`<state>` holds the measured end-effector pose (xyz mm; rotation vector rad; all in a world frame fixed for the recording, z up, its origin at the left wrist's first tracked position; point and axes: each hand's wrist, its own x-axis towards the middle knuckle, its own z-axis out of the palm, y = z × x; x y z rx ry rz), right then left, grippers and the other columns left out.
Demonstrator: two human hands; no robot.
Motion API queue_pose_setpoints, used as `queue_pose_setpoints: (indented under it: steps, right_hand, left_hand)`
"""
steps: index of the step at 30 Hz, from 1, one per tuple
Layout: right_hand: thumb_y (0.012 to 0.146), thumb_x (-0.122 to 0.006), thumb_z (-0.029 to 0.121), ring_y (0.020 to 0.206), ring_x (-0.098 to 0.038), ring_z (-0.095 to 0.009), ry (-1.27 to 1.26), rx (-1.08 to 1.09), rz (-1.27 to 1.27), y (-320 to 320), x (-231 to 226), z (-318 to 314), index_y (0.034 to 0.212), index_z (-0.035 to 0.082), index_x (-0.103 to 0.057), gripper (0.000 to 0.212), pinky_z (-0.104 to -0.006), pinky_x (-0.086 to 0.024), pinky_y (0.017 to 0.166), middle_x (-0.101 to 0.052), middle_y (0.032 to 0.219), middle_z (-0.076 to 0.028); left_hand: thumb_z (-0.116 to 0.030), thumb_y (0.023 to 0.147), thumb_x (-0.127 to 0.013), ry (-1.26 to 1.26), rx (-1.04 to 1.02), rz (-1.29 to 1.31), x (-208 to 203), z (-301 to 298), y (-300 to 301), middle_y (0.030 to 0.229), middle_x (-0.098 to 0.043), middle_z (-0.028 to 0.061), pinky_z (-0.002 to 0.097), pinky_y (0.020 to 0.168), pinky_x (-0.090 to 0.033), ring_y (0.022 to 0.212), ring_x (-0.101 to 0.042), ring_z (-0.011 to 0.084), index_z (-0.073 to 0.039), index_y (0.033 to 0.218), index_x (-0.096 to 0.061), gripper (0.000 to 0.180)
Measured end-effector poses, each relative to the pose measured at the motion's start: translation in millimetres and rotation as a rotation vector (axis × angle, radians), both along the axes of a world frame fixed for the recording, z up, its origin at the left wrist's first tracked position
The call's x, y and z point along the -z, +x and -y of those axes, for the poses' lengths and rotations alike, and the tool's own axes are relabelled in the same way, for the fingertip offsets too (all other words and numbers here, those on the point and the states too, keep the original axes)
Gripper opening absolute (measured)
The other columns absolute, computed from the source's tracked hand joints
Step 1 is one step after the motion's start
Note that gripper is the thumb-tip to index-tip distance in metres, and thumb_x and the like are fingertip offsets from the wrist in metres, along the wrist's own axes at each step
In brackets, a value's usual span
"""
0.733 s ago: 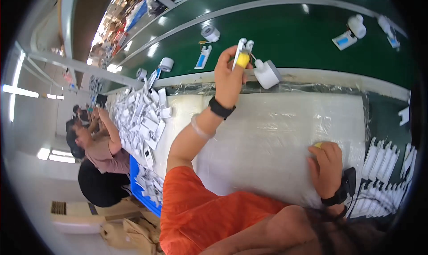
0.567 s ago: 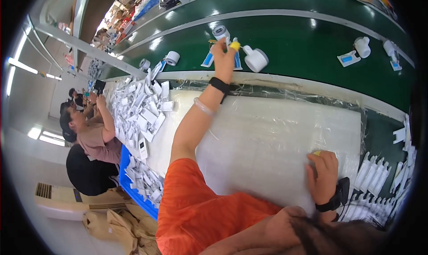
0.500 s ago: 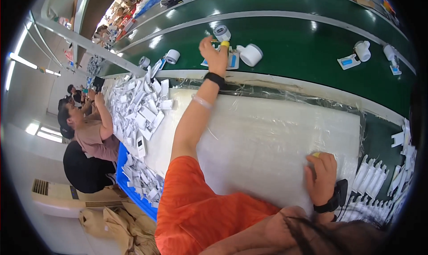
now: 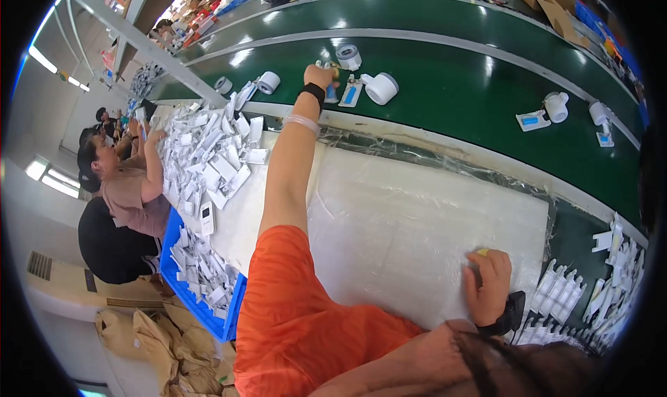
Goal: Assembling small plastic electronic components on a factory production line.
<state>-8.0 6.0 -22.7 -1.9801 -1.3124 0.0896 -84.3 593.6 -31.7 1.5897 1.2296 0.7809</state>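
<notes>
My left hand reaches far over the green conveyor belt, fingers closed and partly hidden. It seems to grip a blurred white plastic part with a blue patch. Just right of it lie a flat white piece with a blue patch and a white round-headed part; a grey-ended round part sits behind. On the plastic-covered table, my right hand rests with bent fingers, thumb apart and nothing visible in it. A yellow cover shows at one fingertip.
Loose white plastic parts are heaped at the left, above a blue crate with more. A white device with a dark screen lies beside the heap. White parts stand in rows at right. A co-worker is at far left.
My left hand has closed and turned over the belt, with the blue-patched part now blurred beside it. My right hand stays on the table. The whole view has shifted slightly.
</notes>
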Motion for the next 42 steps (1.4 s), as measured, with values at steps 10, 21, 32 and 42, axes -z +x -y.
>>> queue_pose_setpoints:
  steps: [10, 21, 32, 42]
  right_hand:
    - [0.078, -0.067, 0.002, 0.100, -0.054, -0.038, -0.023, -0.002, 0.016, 1.0, 9.9, 10.2, 0.105, 0.004, -0.064, 0.027, -0.0447, -0.043, 0.089, -0.059, 0.102, -0.017]
    - [0.087, -0.065, 0.009, 0.113, -0.055, -0.039, 0.213, 0.256, 0.210, 9.2, -34.3, 19.0, 0.126, -0.002, -0.055, 0.042, -0.0481, -0.038, 0.105, -0.059, 0.122, -0.021]
    - [0.093, -0.065, 0.009, 0.080, -0.061, -0.008, 0.307, 0.120, -0.772, 20.9, -24.3, 42.1, 0.107, -0.001, -0.067, 0.016, -0.0225, -0.047, 0.073, -0.070, 0.090, -0.004]
    - [0.086, -0.073, 0.008, 0.065, -0.059, -0.008, 0.039, -0.008, -0.826, 17.2, -38.8, 47.8, 0.094, 0.000, -0.069, 0.011, -0.0227, -0.046, 0.060, -0.067, 0.081, -0.005]
  left_hand:
    - [-0.009, 0.092, -0.061, -0.146, 0.568, 0.655, -112.2, 191.2, 18.9, 0.094, -0.066, 0.0084, 0.0290, 0.058, -0.058, 0.069, -0.065, 0.0140, 0.000, 0.119, -0.060, 0.029]
    - [-0.013, 0.089, -0.066, -0.549, 1.412, 0.212, -79.7, 391.2, 17.3, 0.099, -0.065, 0.0014, 0.0208, 0.059, -0.046, 0.067, -0.056, 0.0060, -0.006, 0.129, -0.060, 0.041]
    - [-0.025, 0.102, -0.050, -0.504, 1.409, 0.260, -45.6, 401.0, 34.6, 0.105, -0.064, 0.0042, 0.0235, 0.061, -0.053, 0.076, -0.060, 0.0093, -0.008, 0.134, -0.052, 0.037]
    - [-0.027, 0.105, -0.042, -0.181, 1.274, 0.184, -39.9, 413.5, 20.4, 0.092, -0.066, 0.0046, 0.0219, 0.056, -0.050, 0.067, -0.061, 0.0095, -0.009, 0.120, -0.058, 0.029]
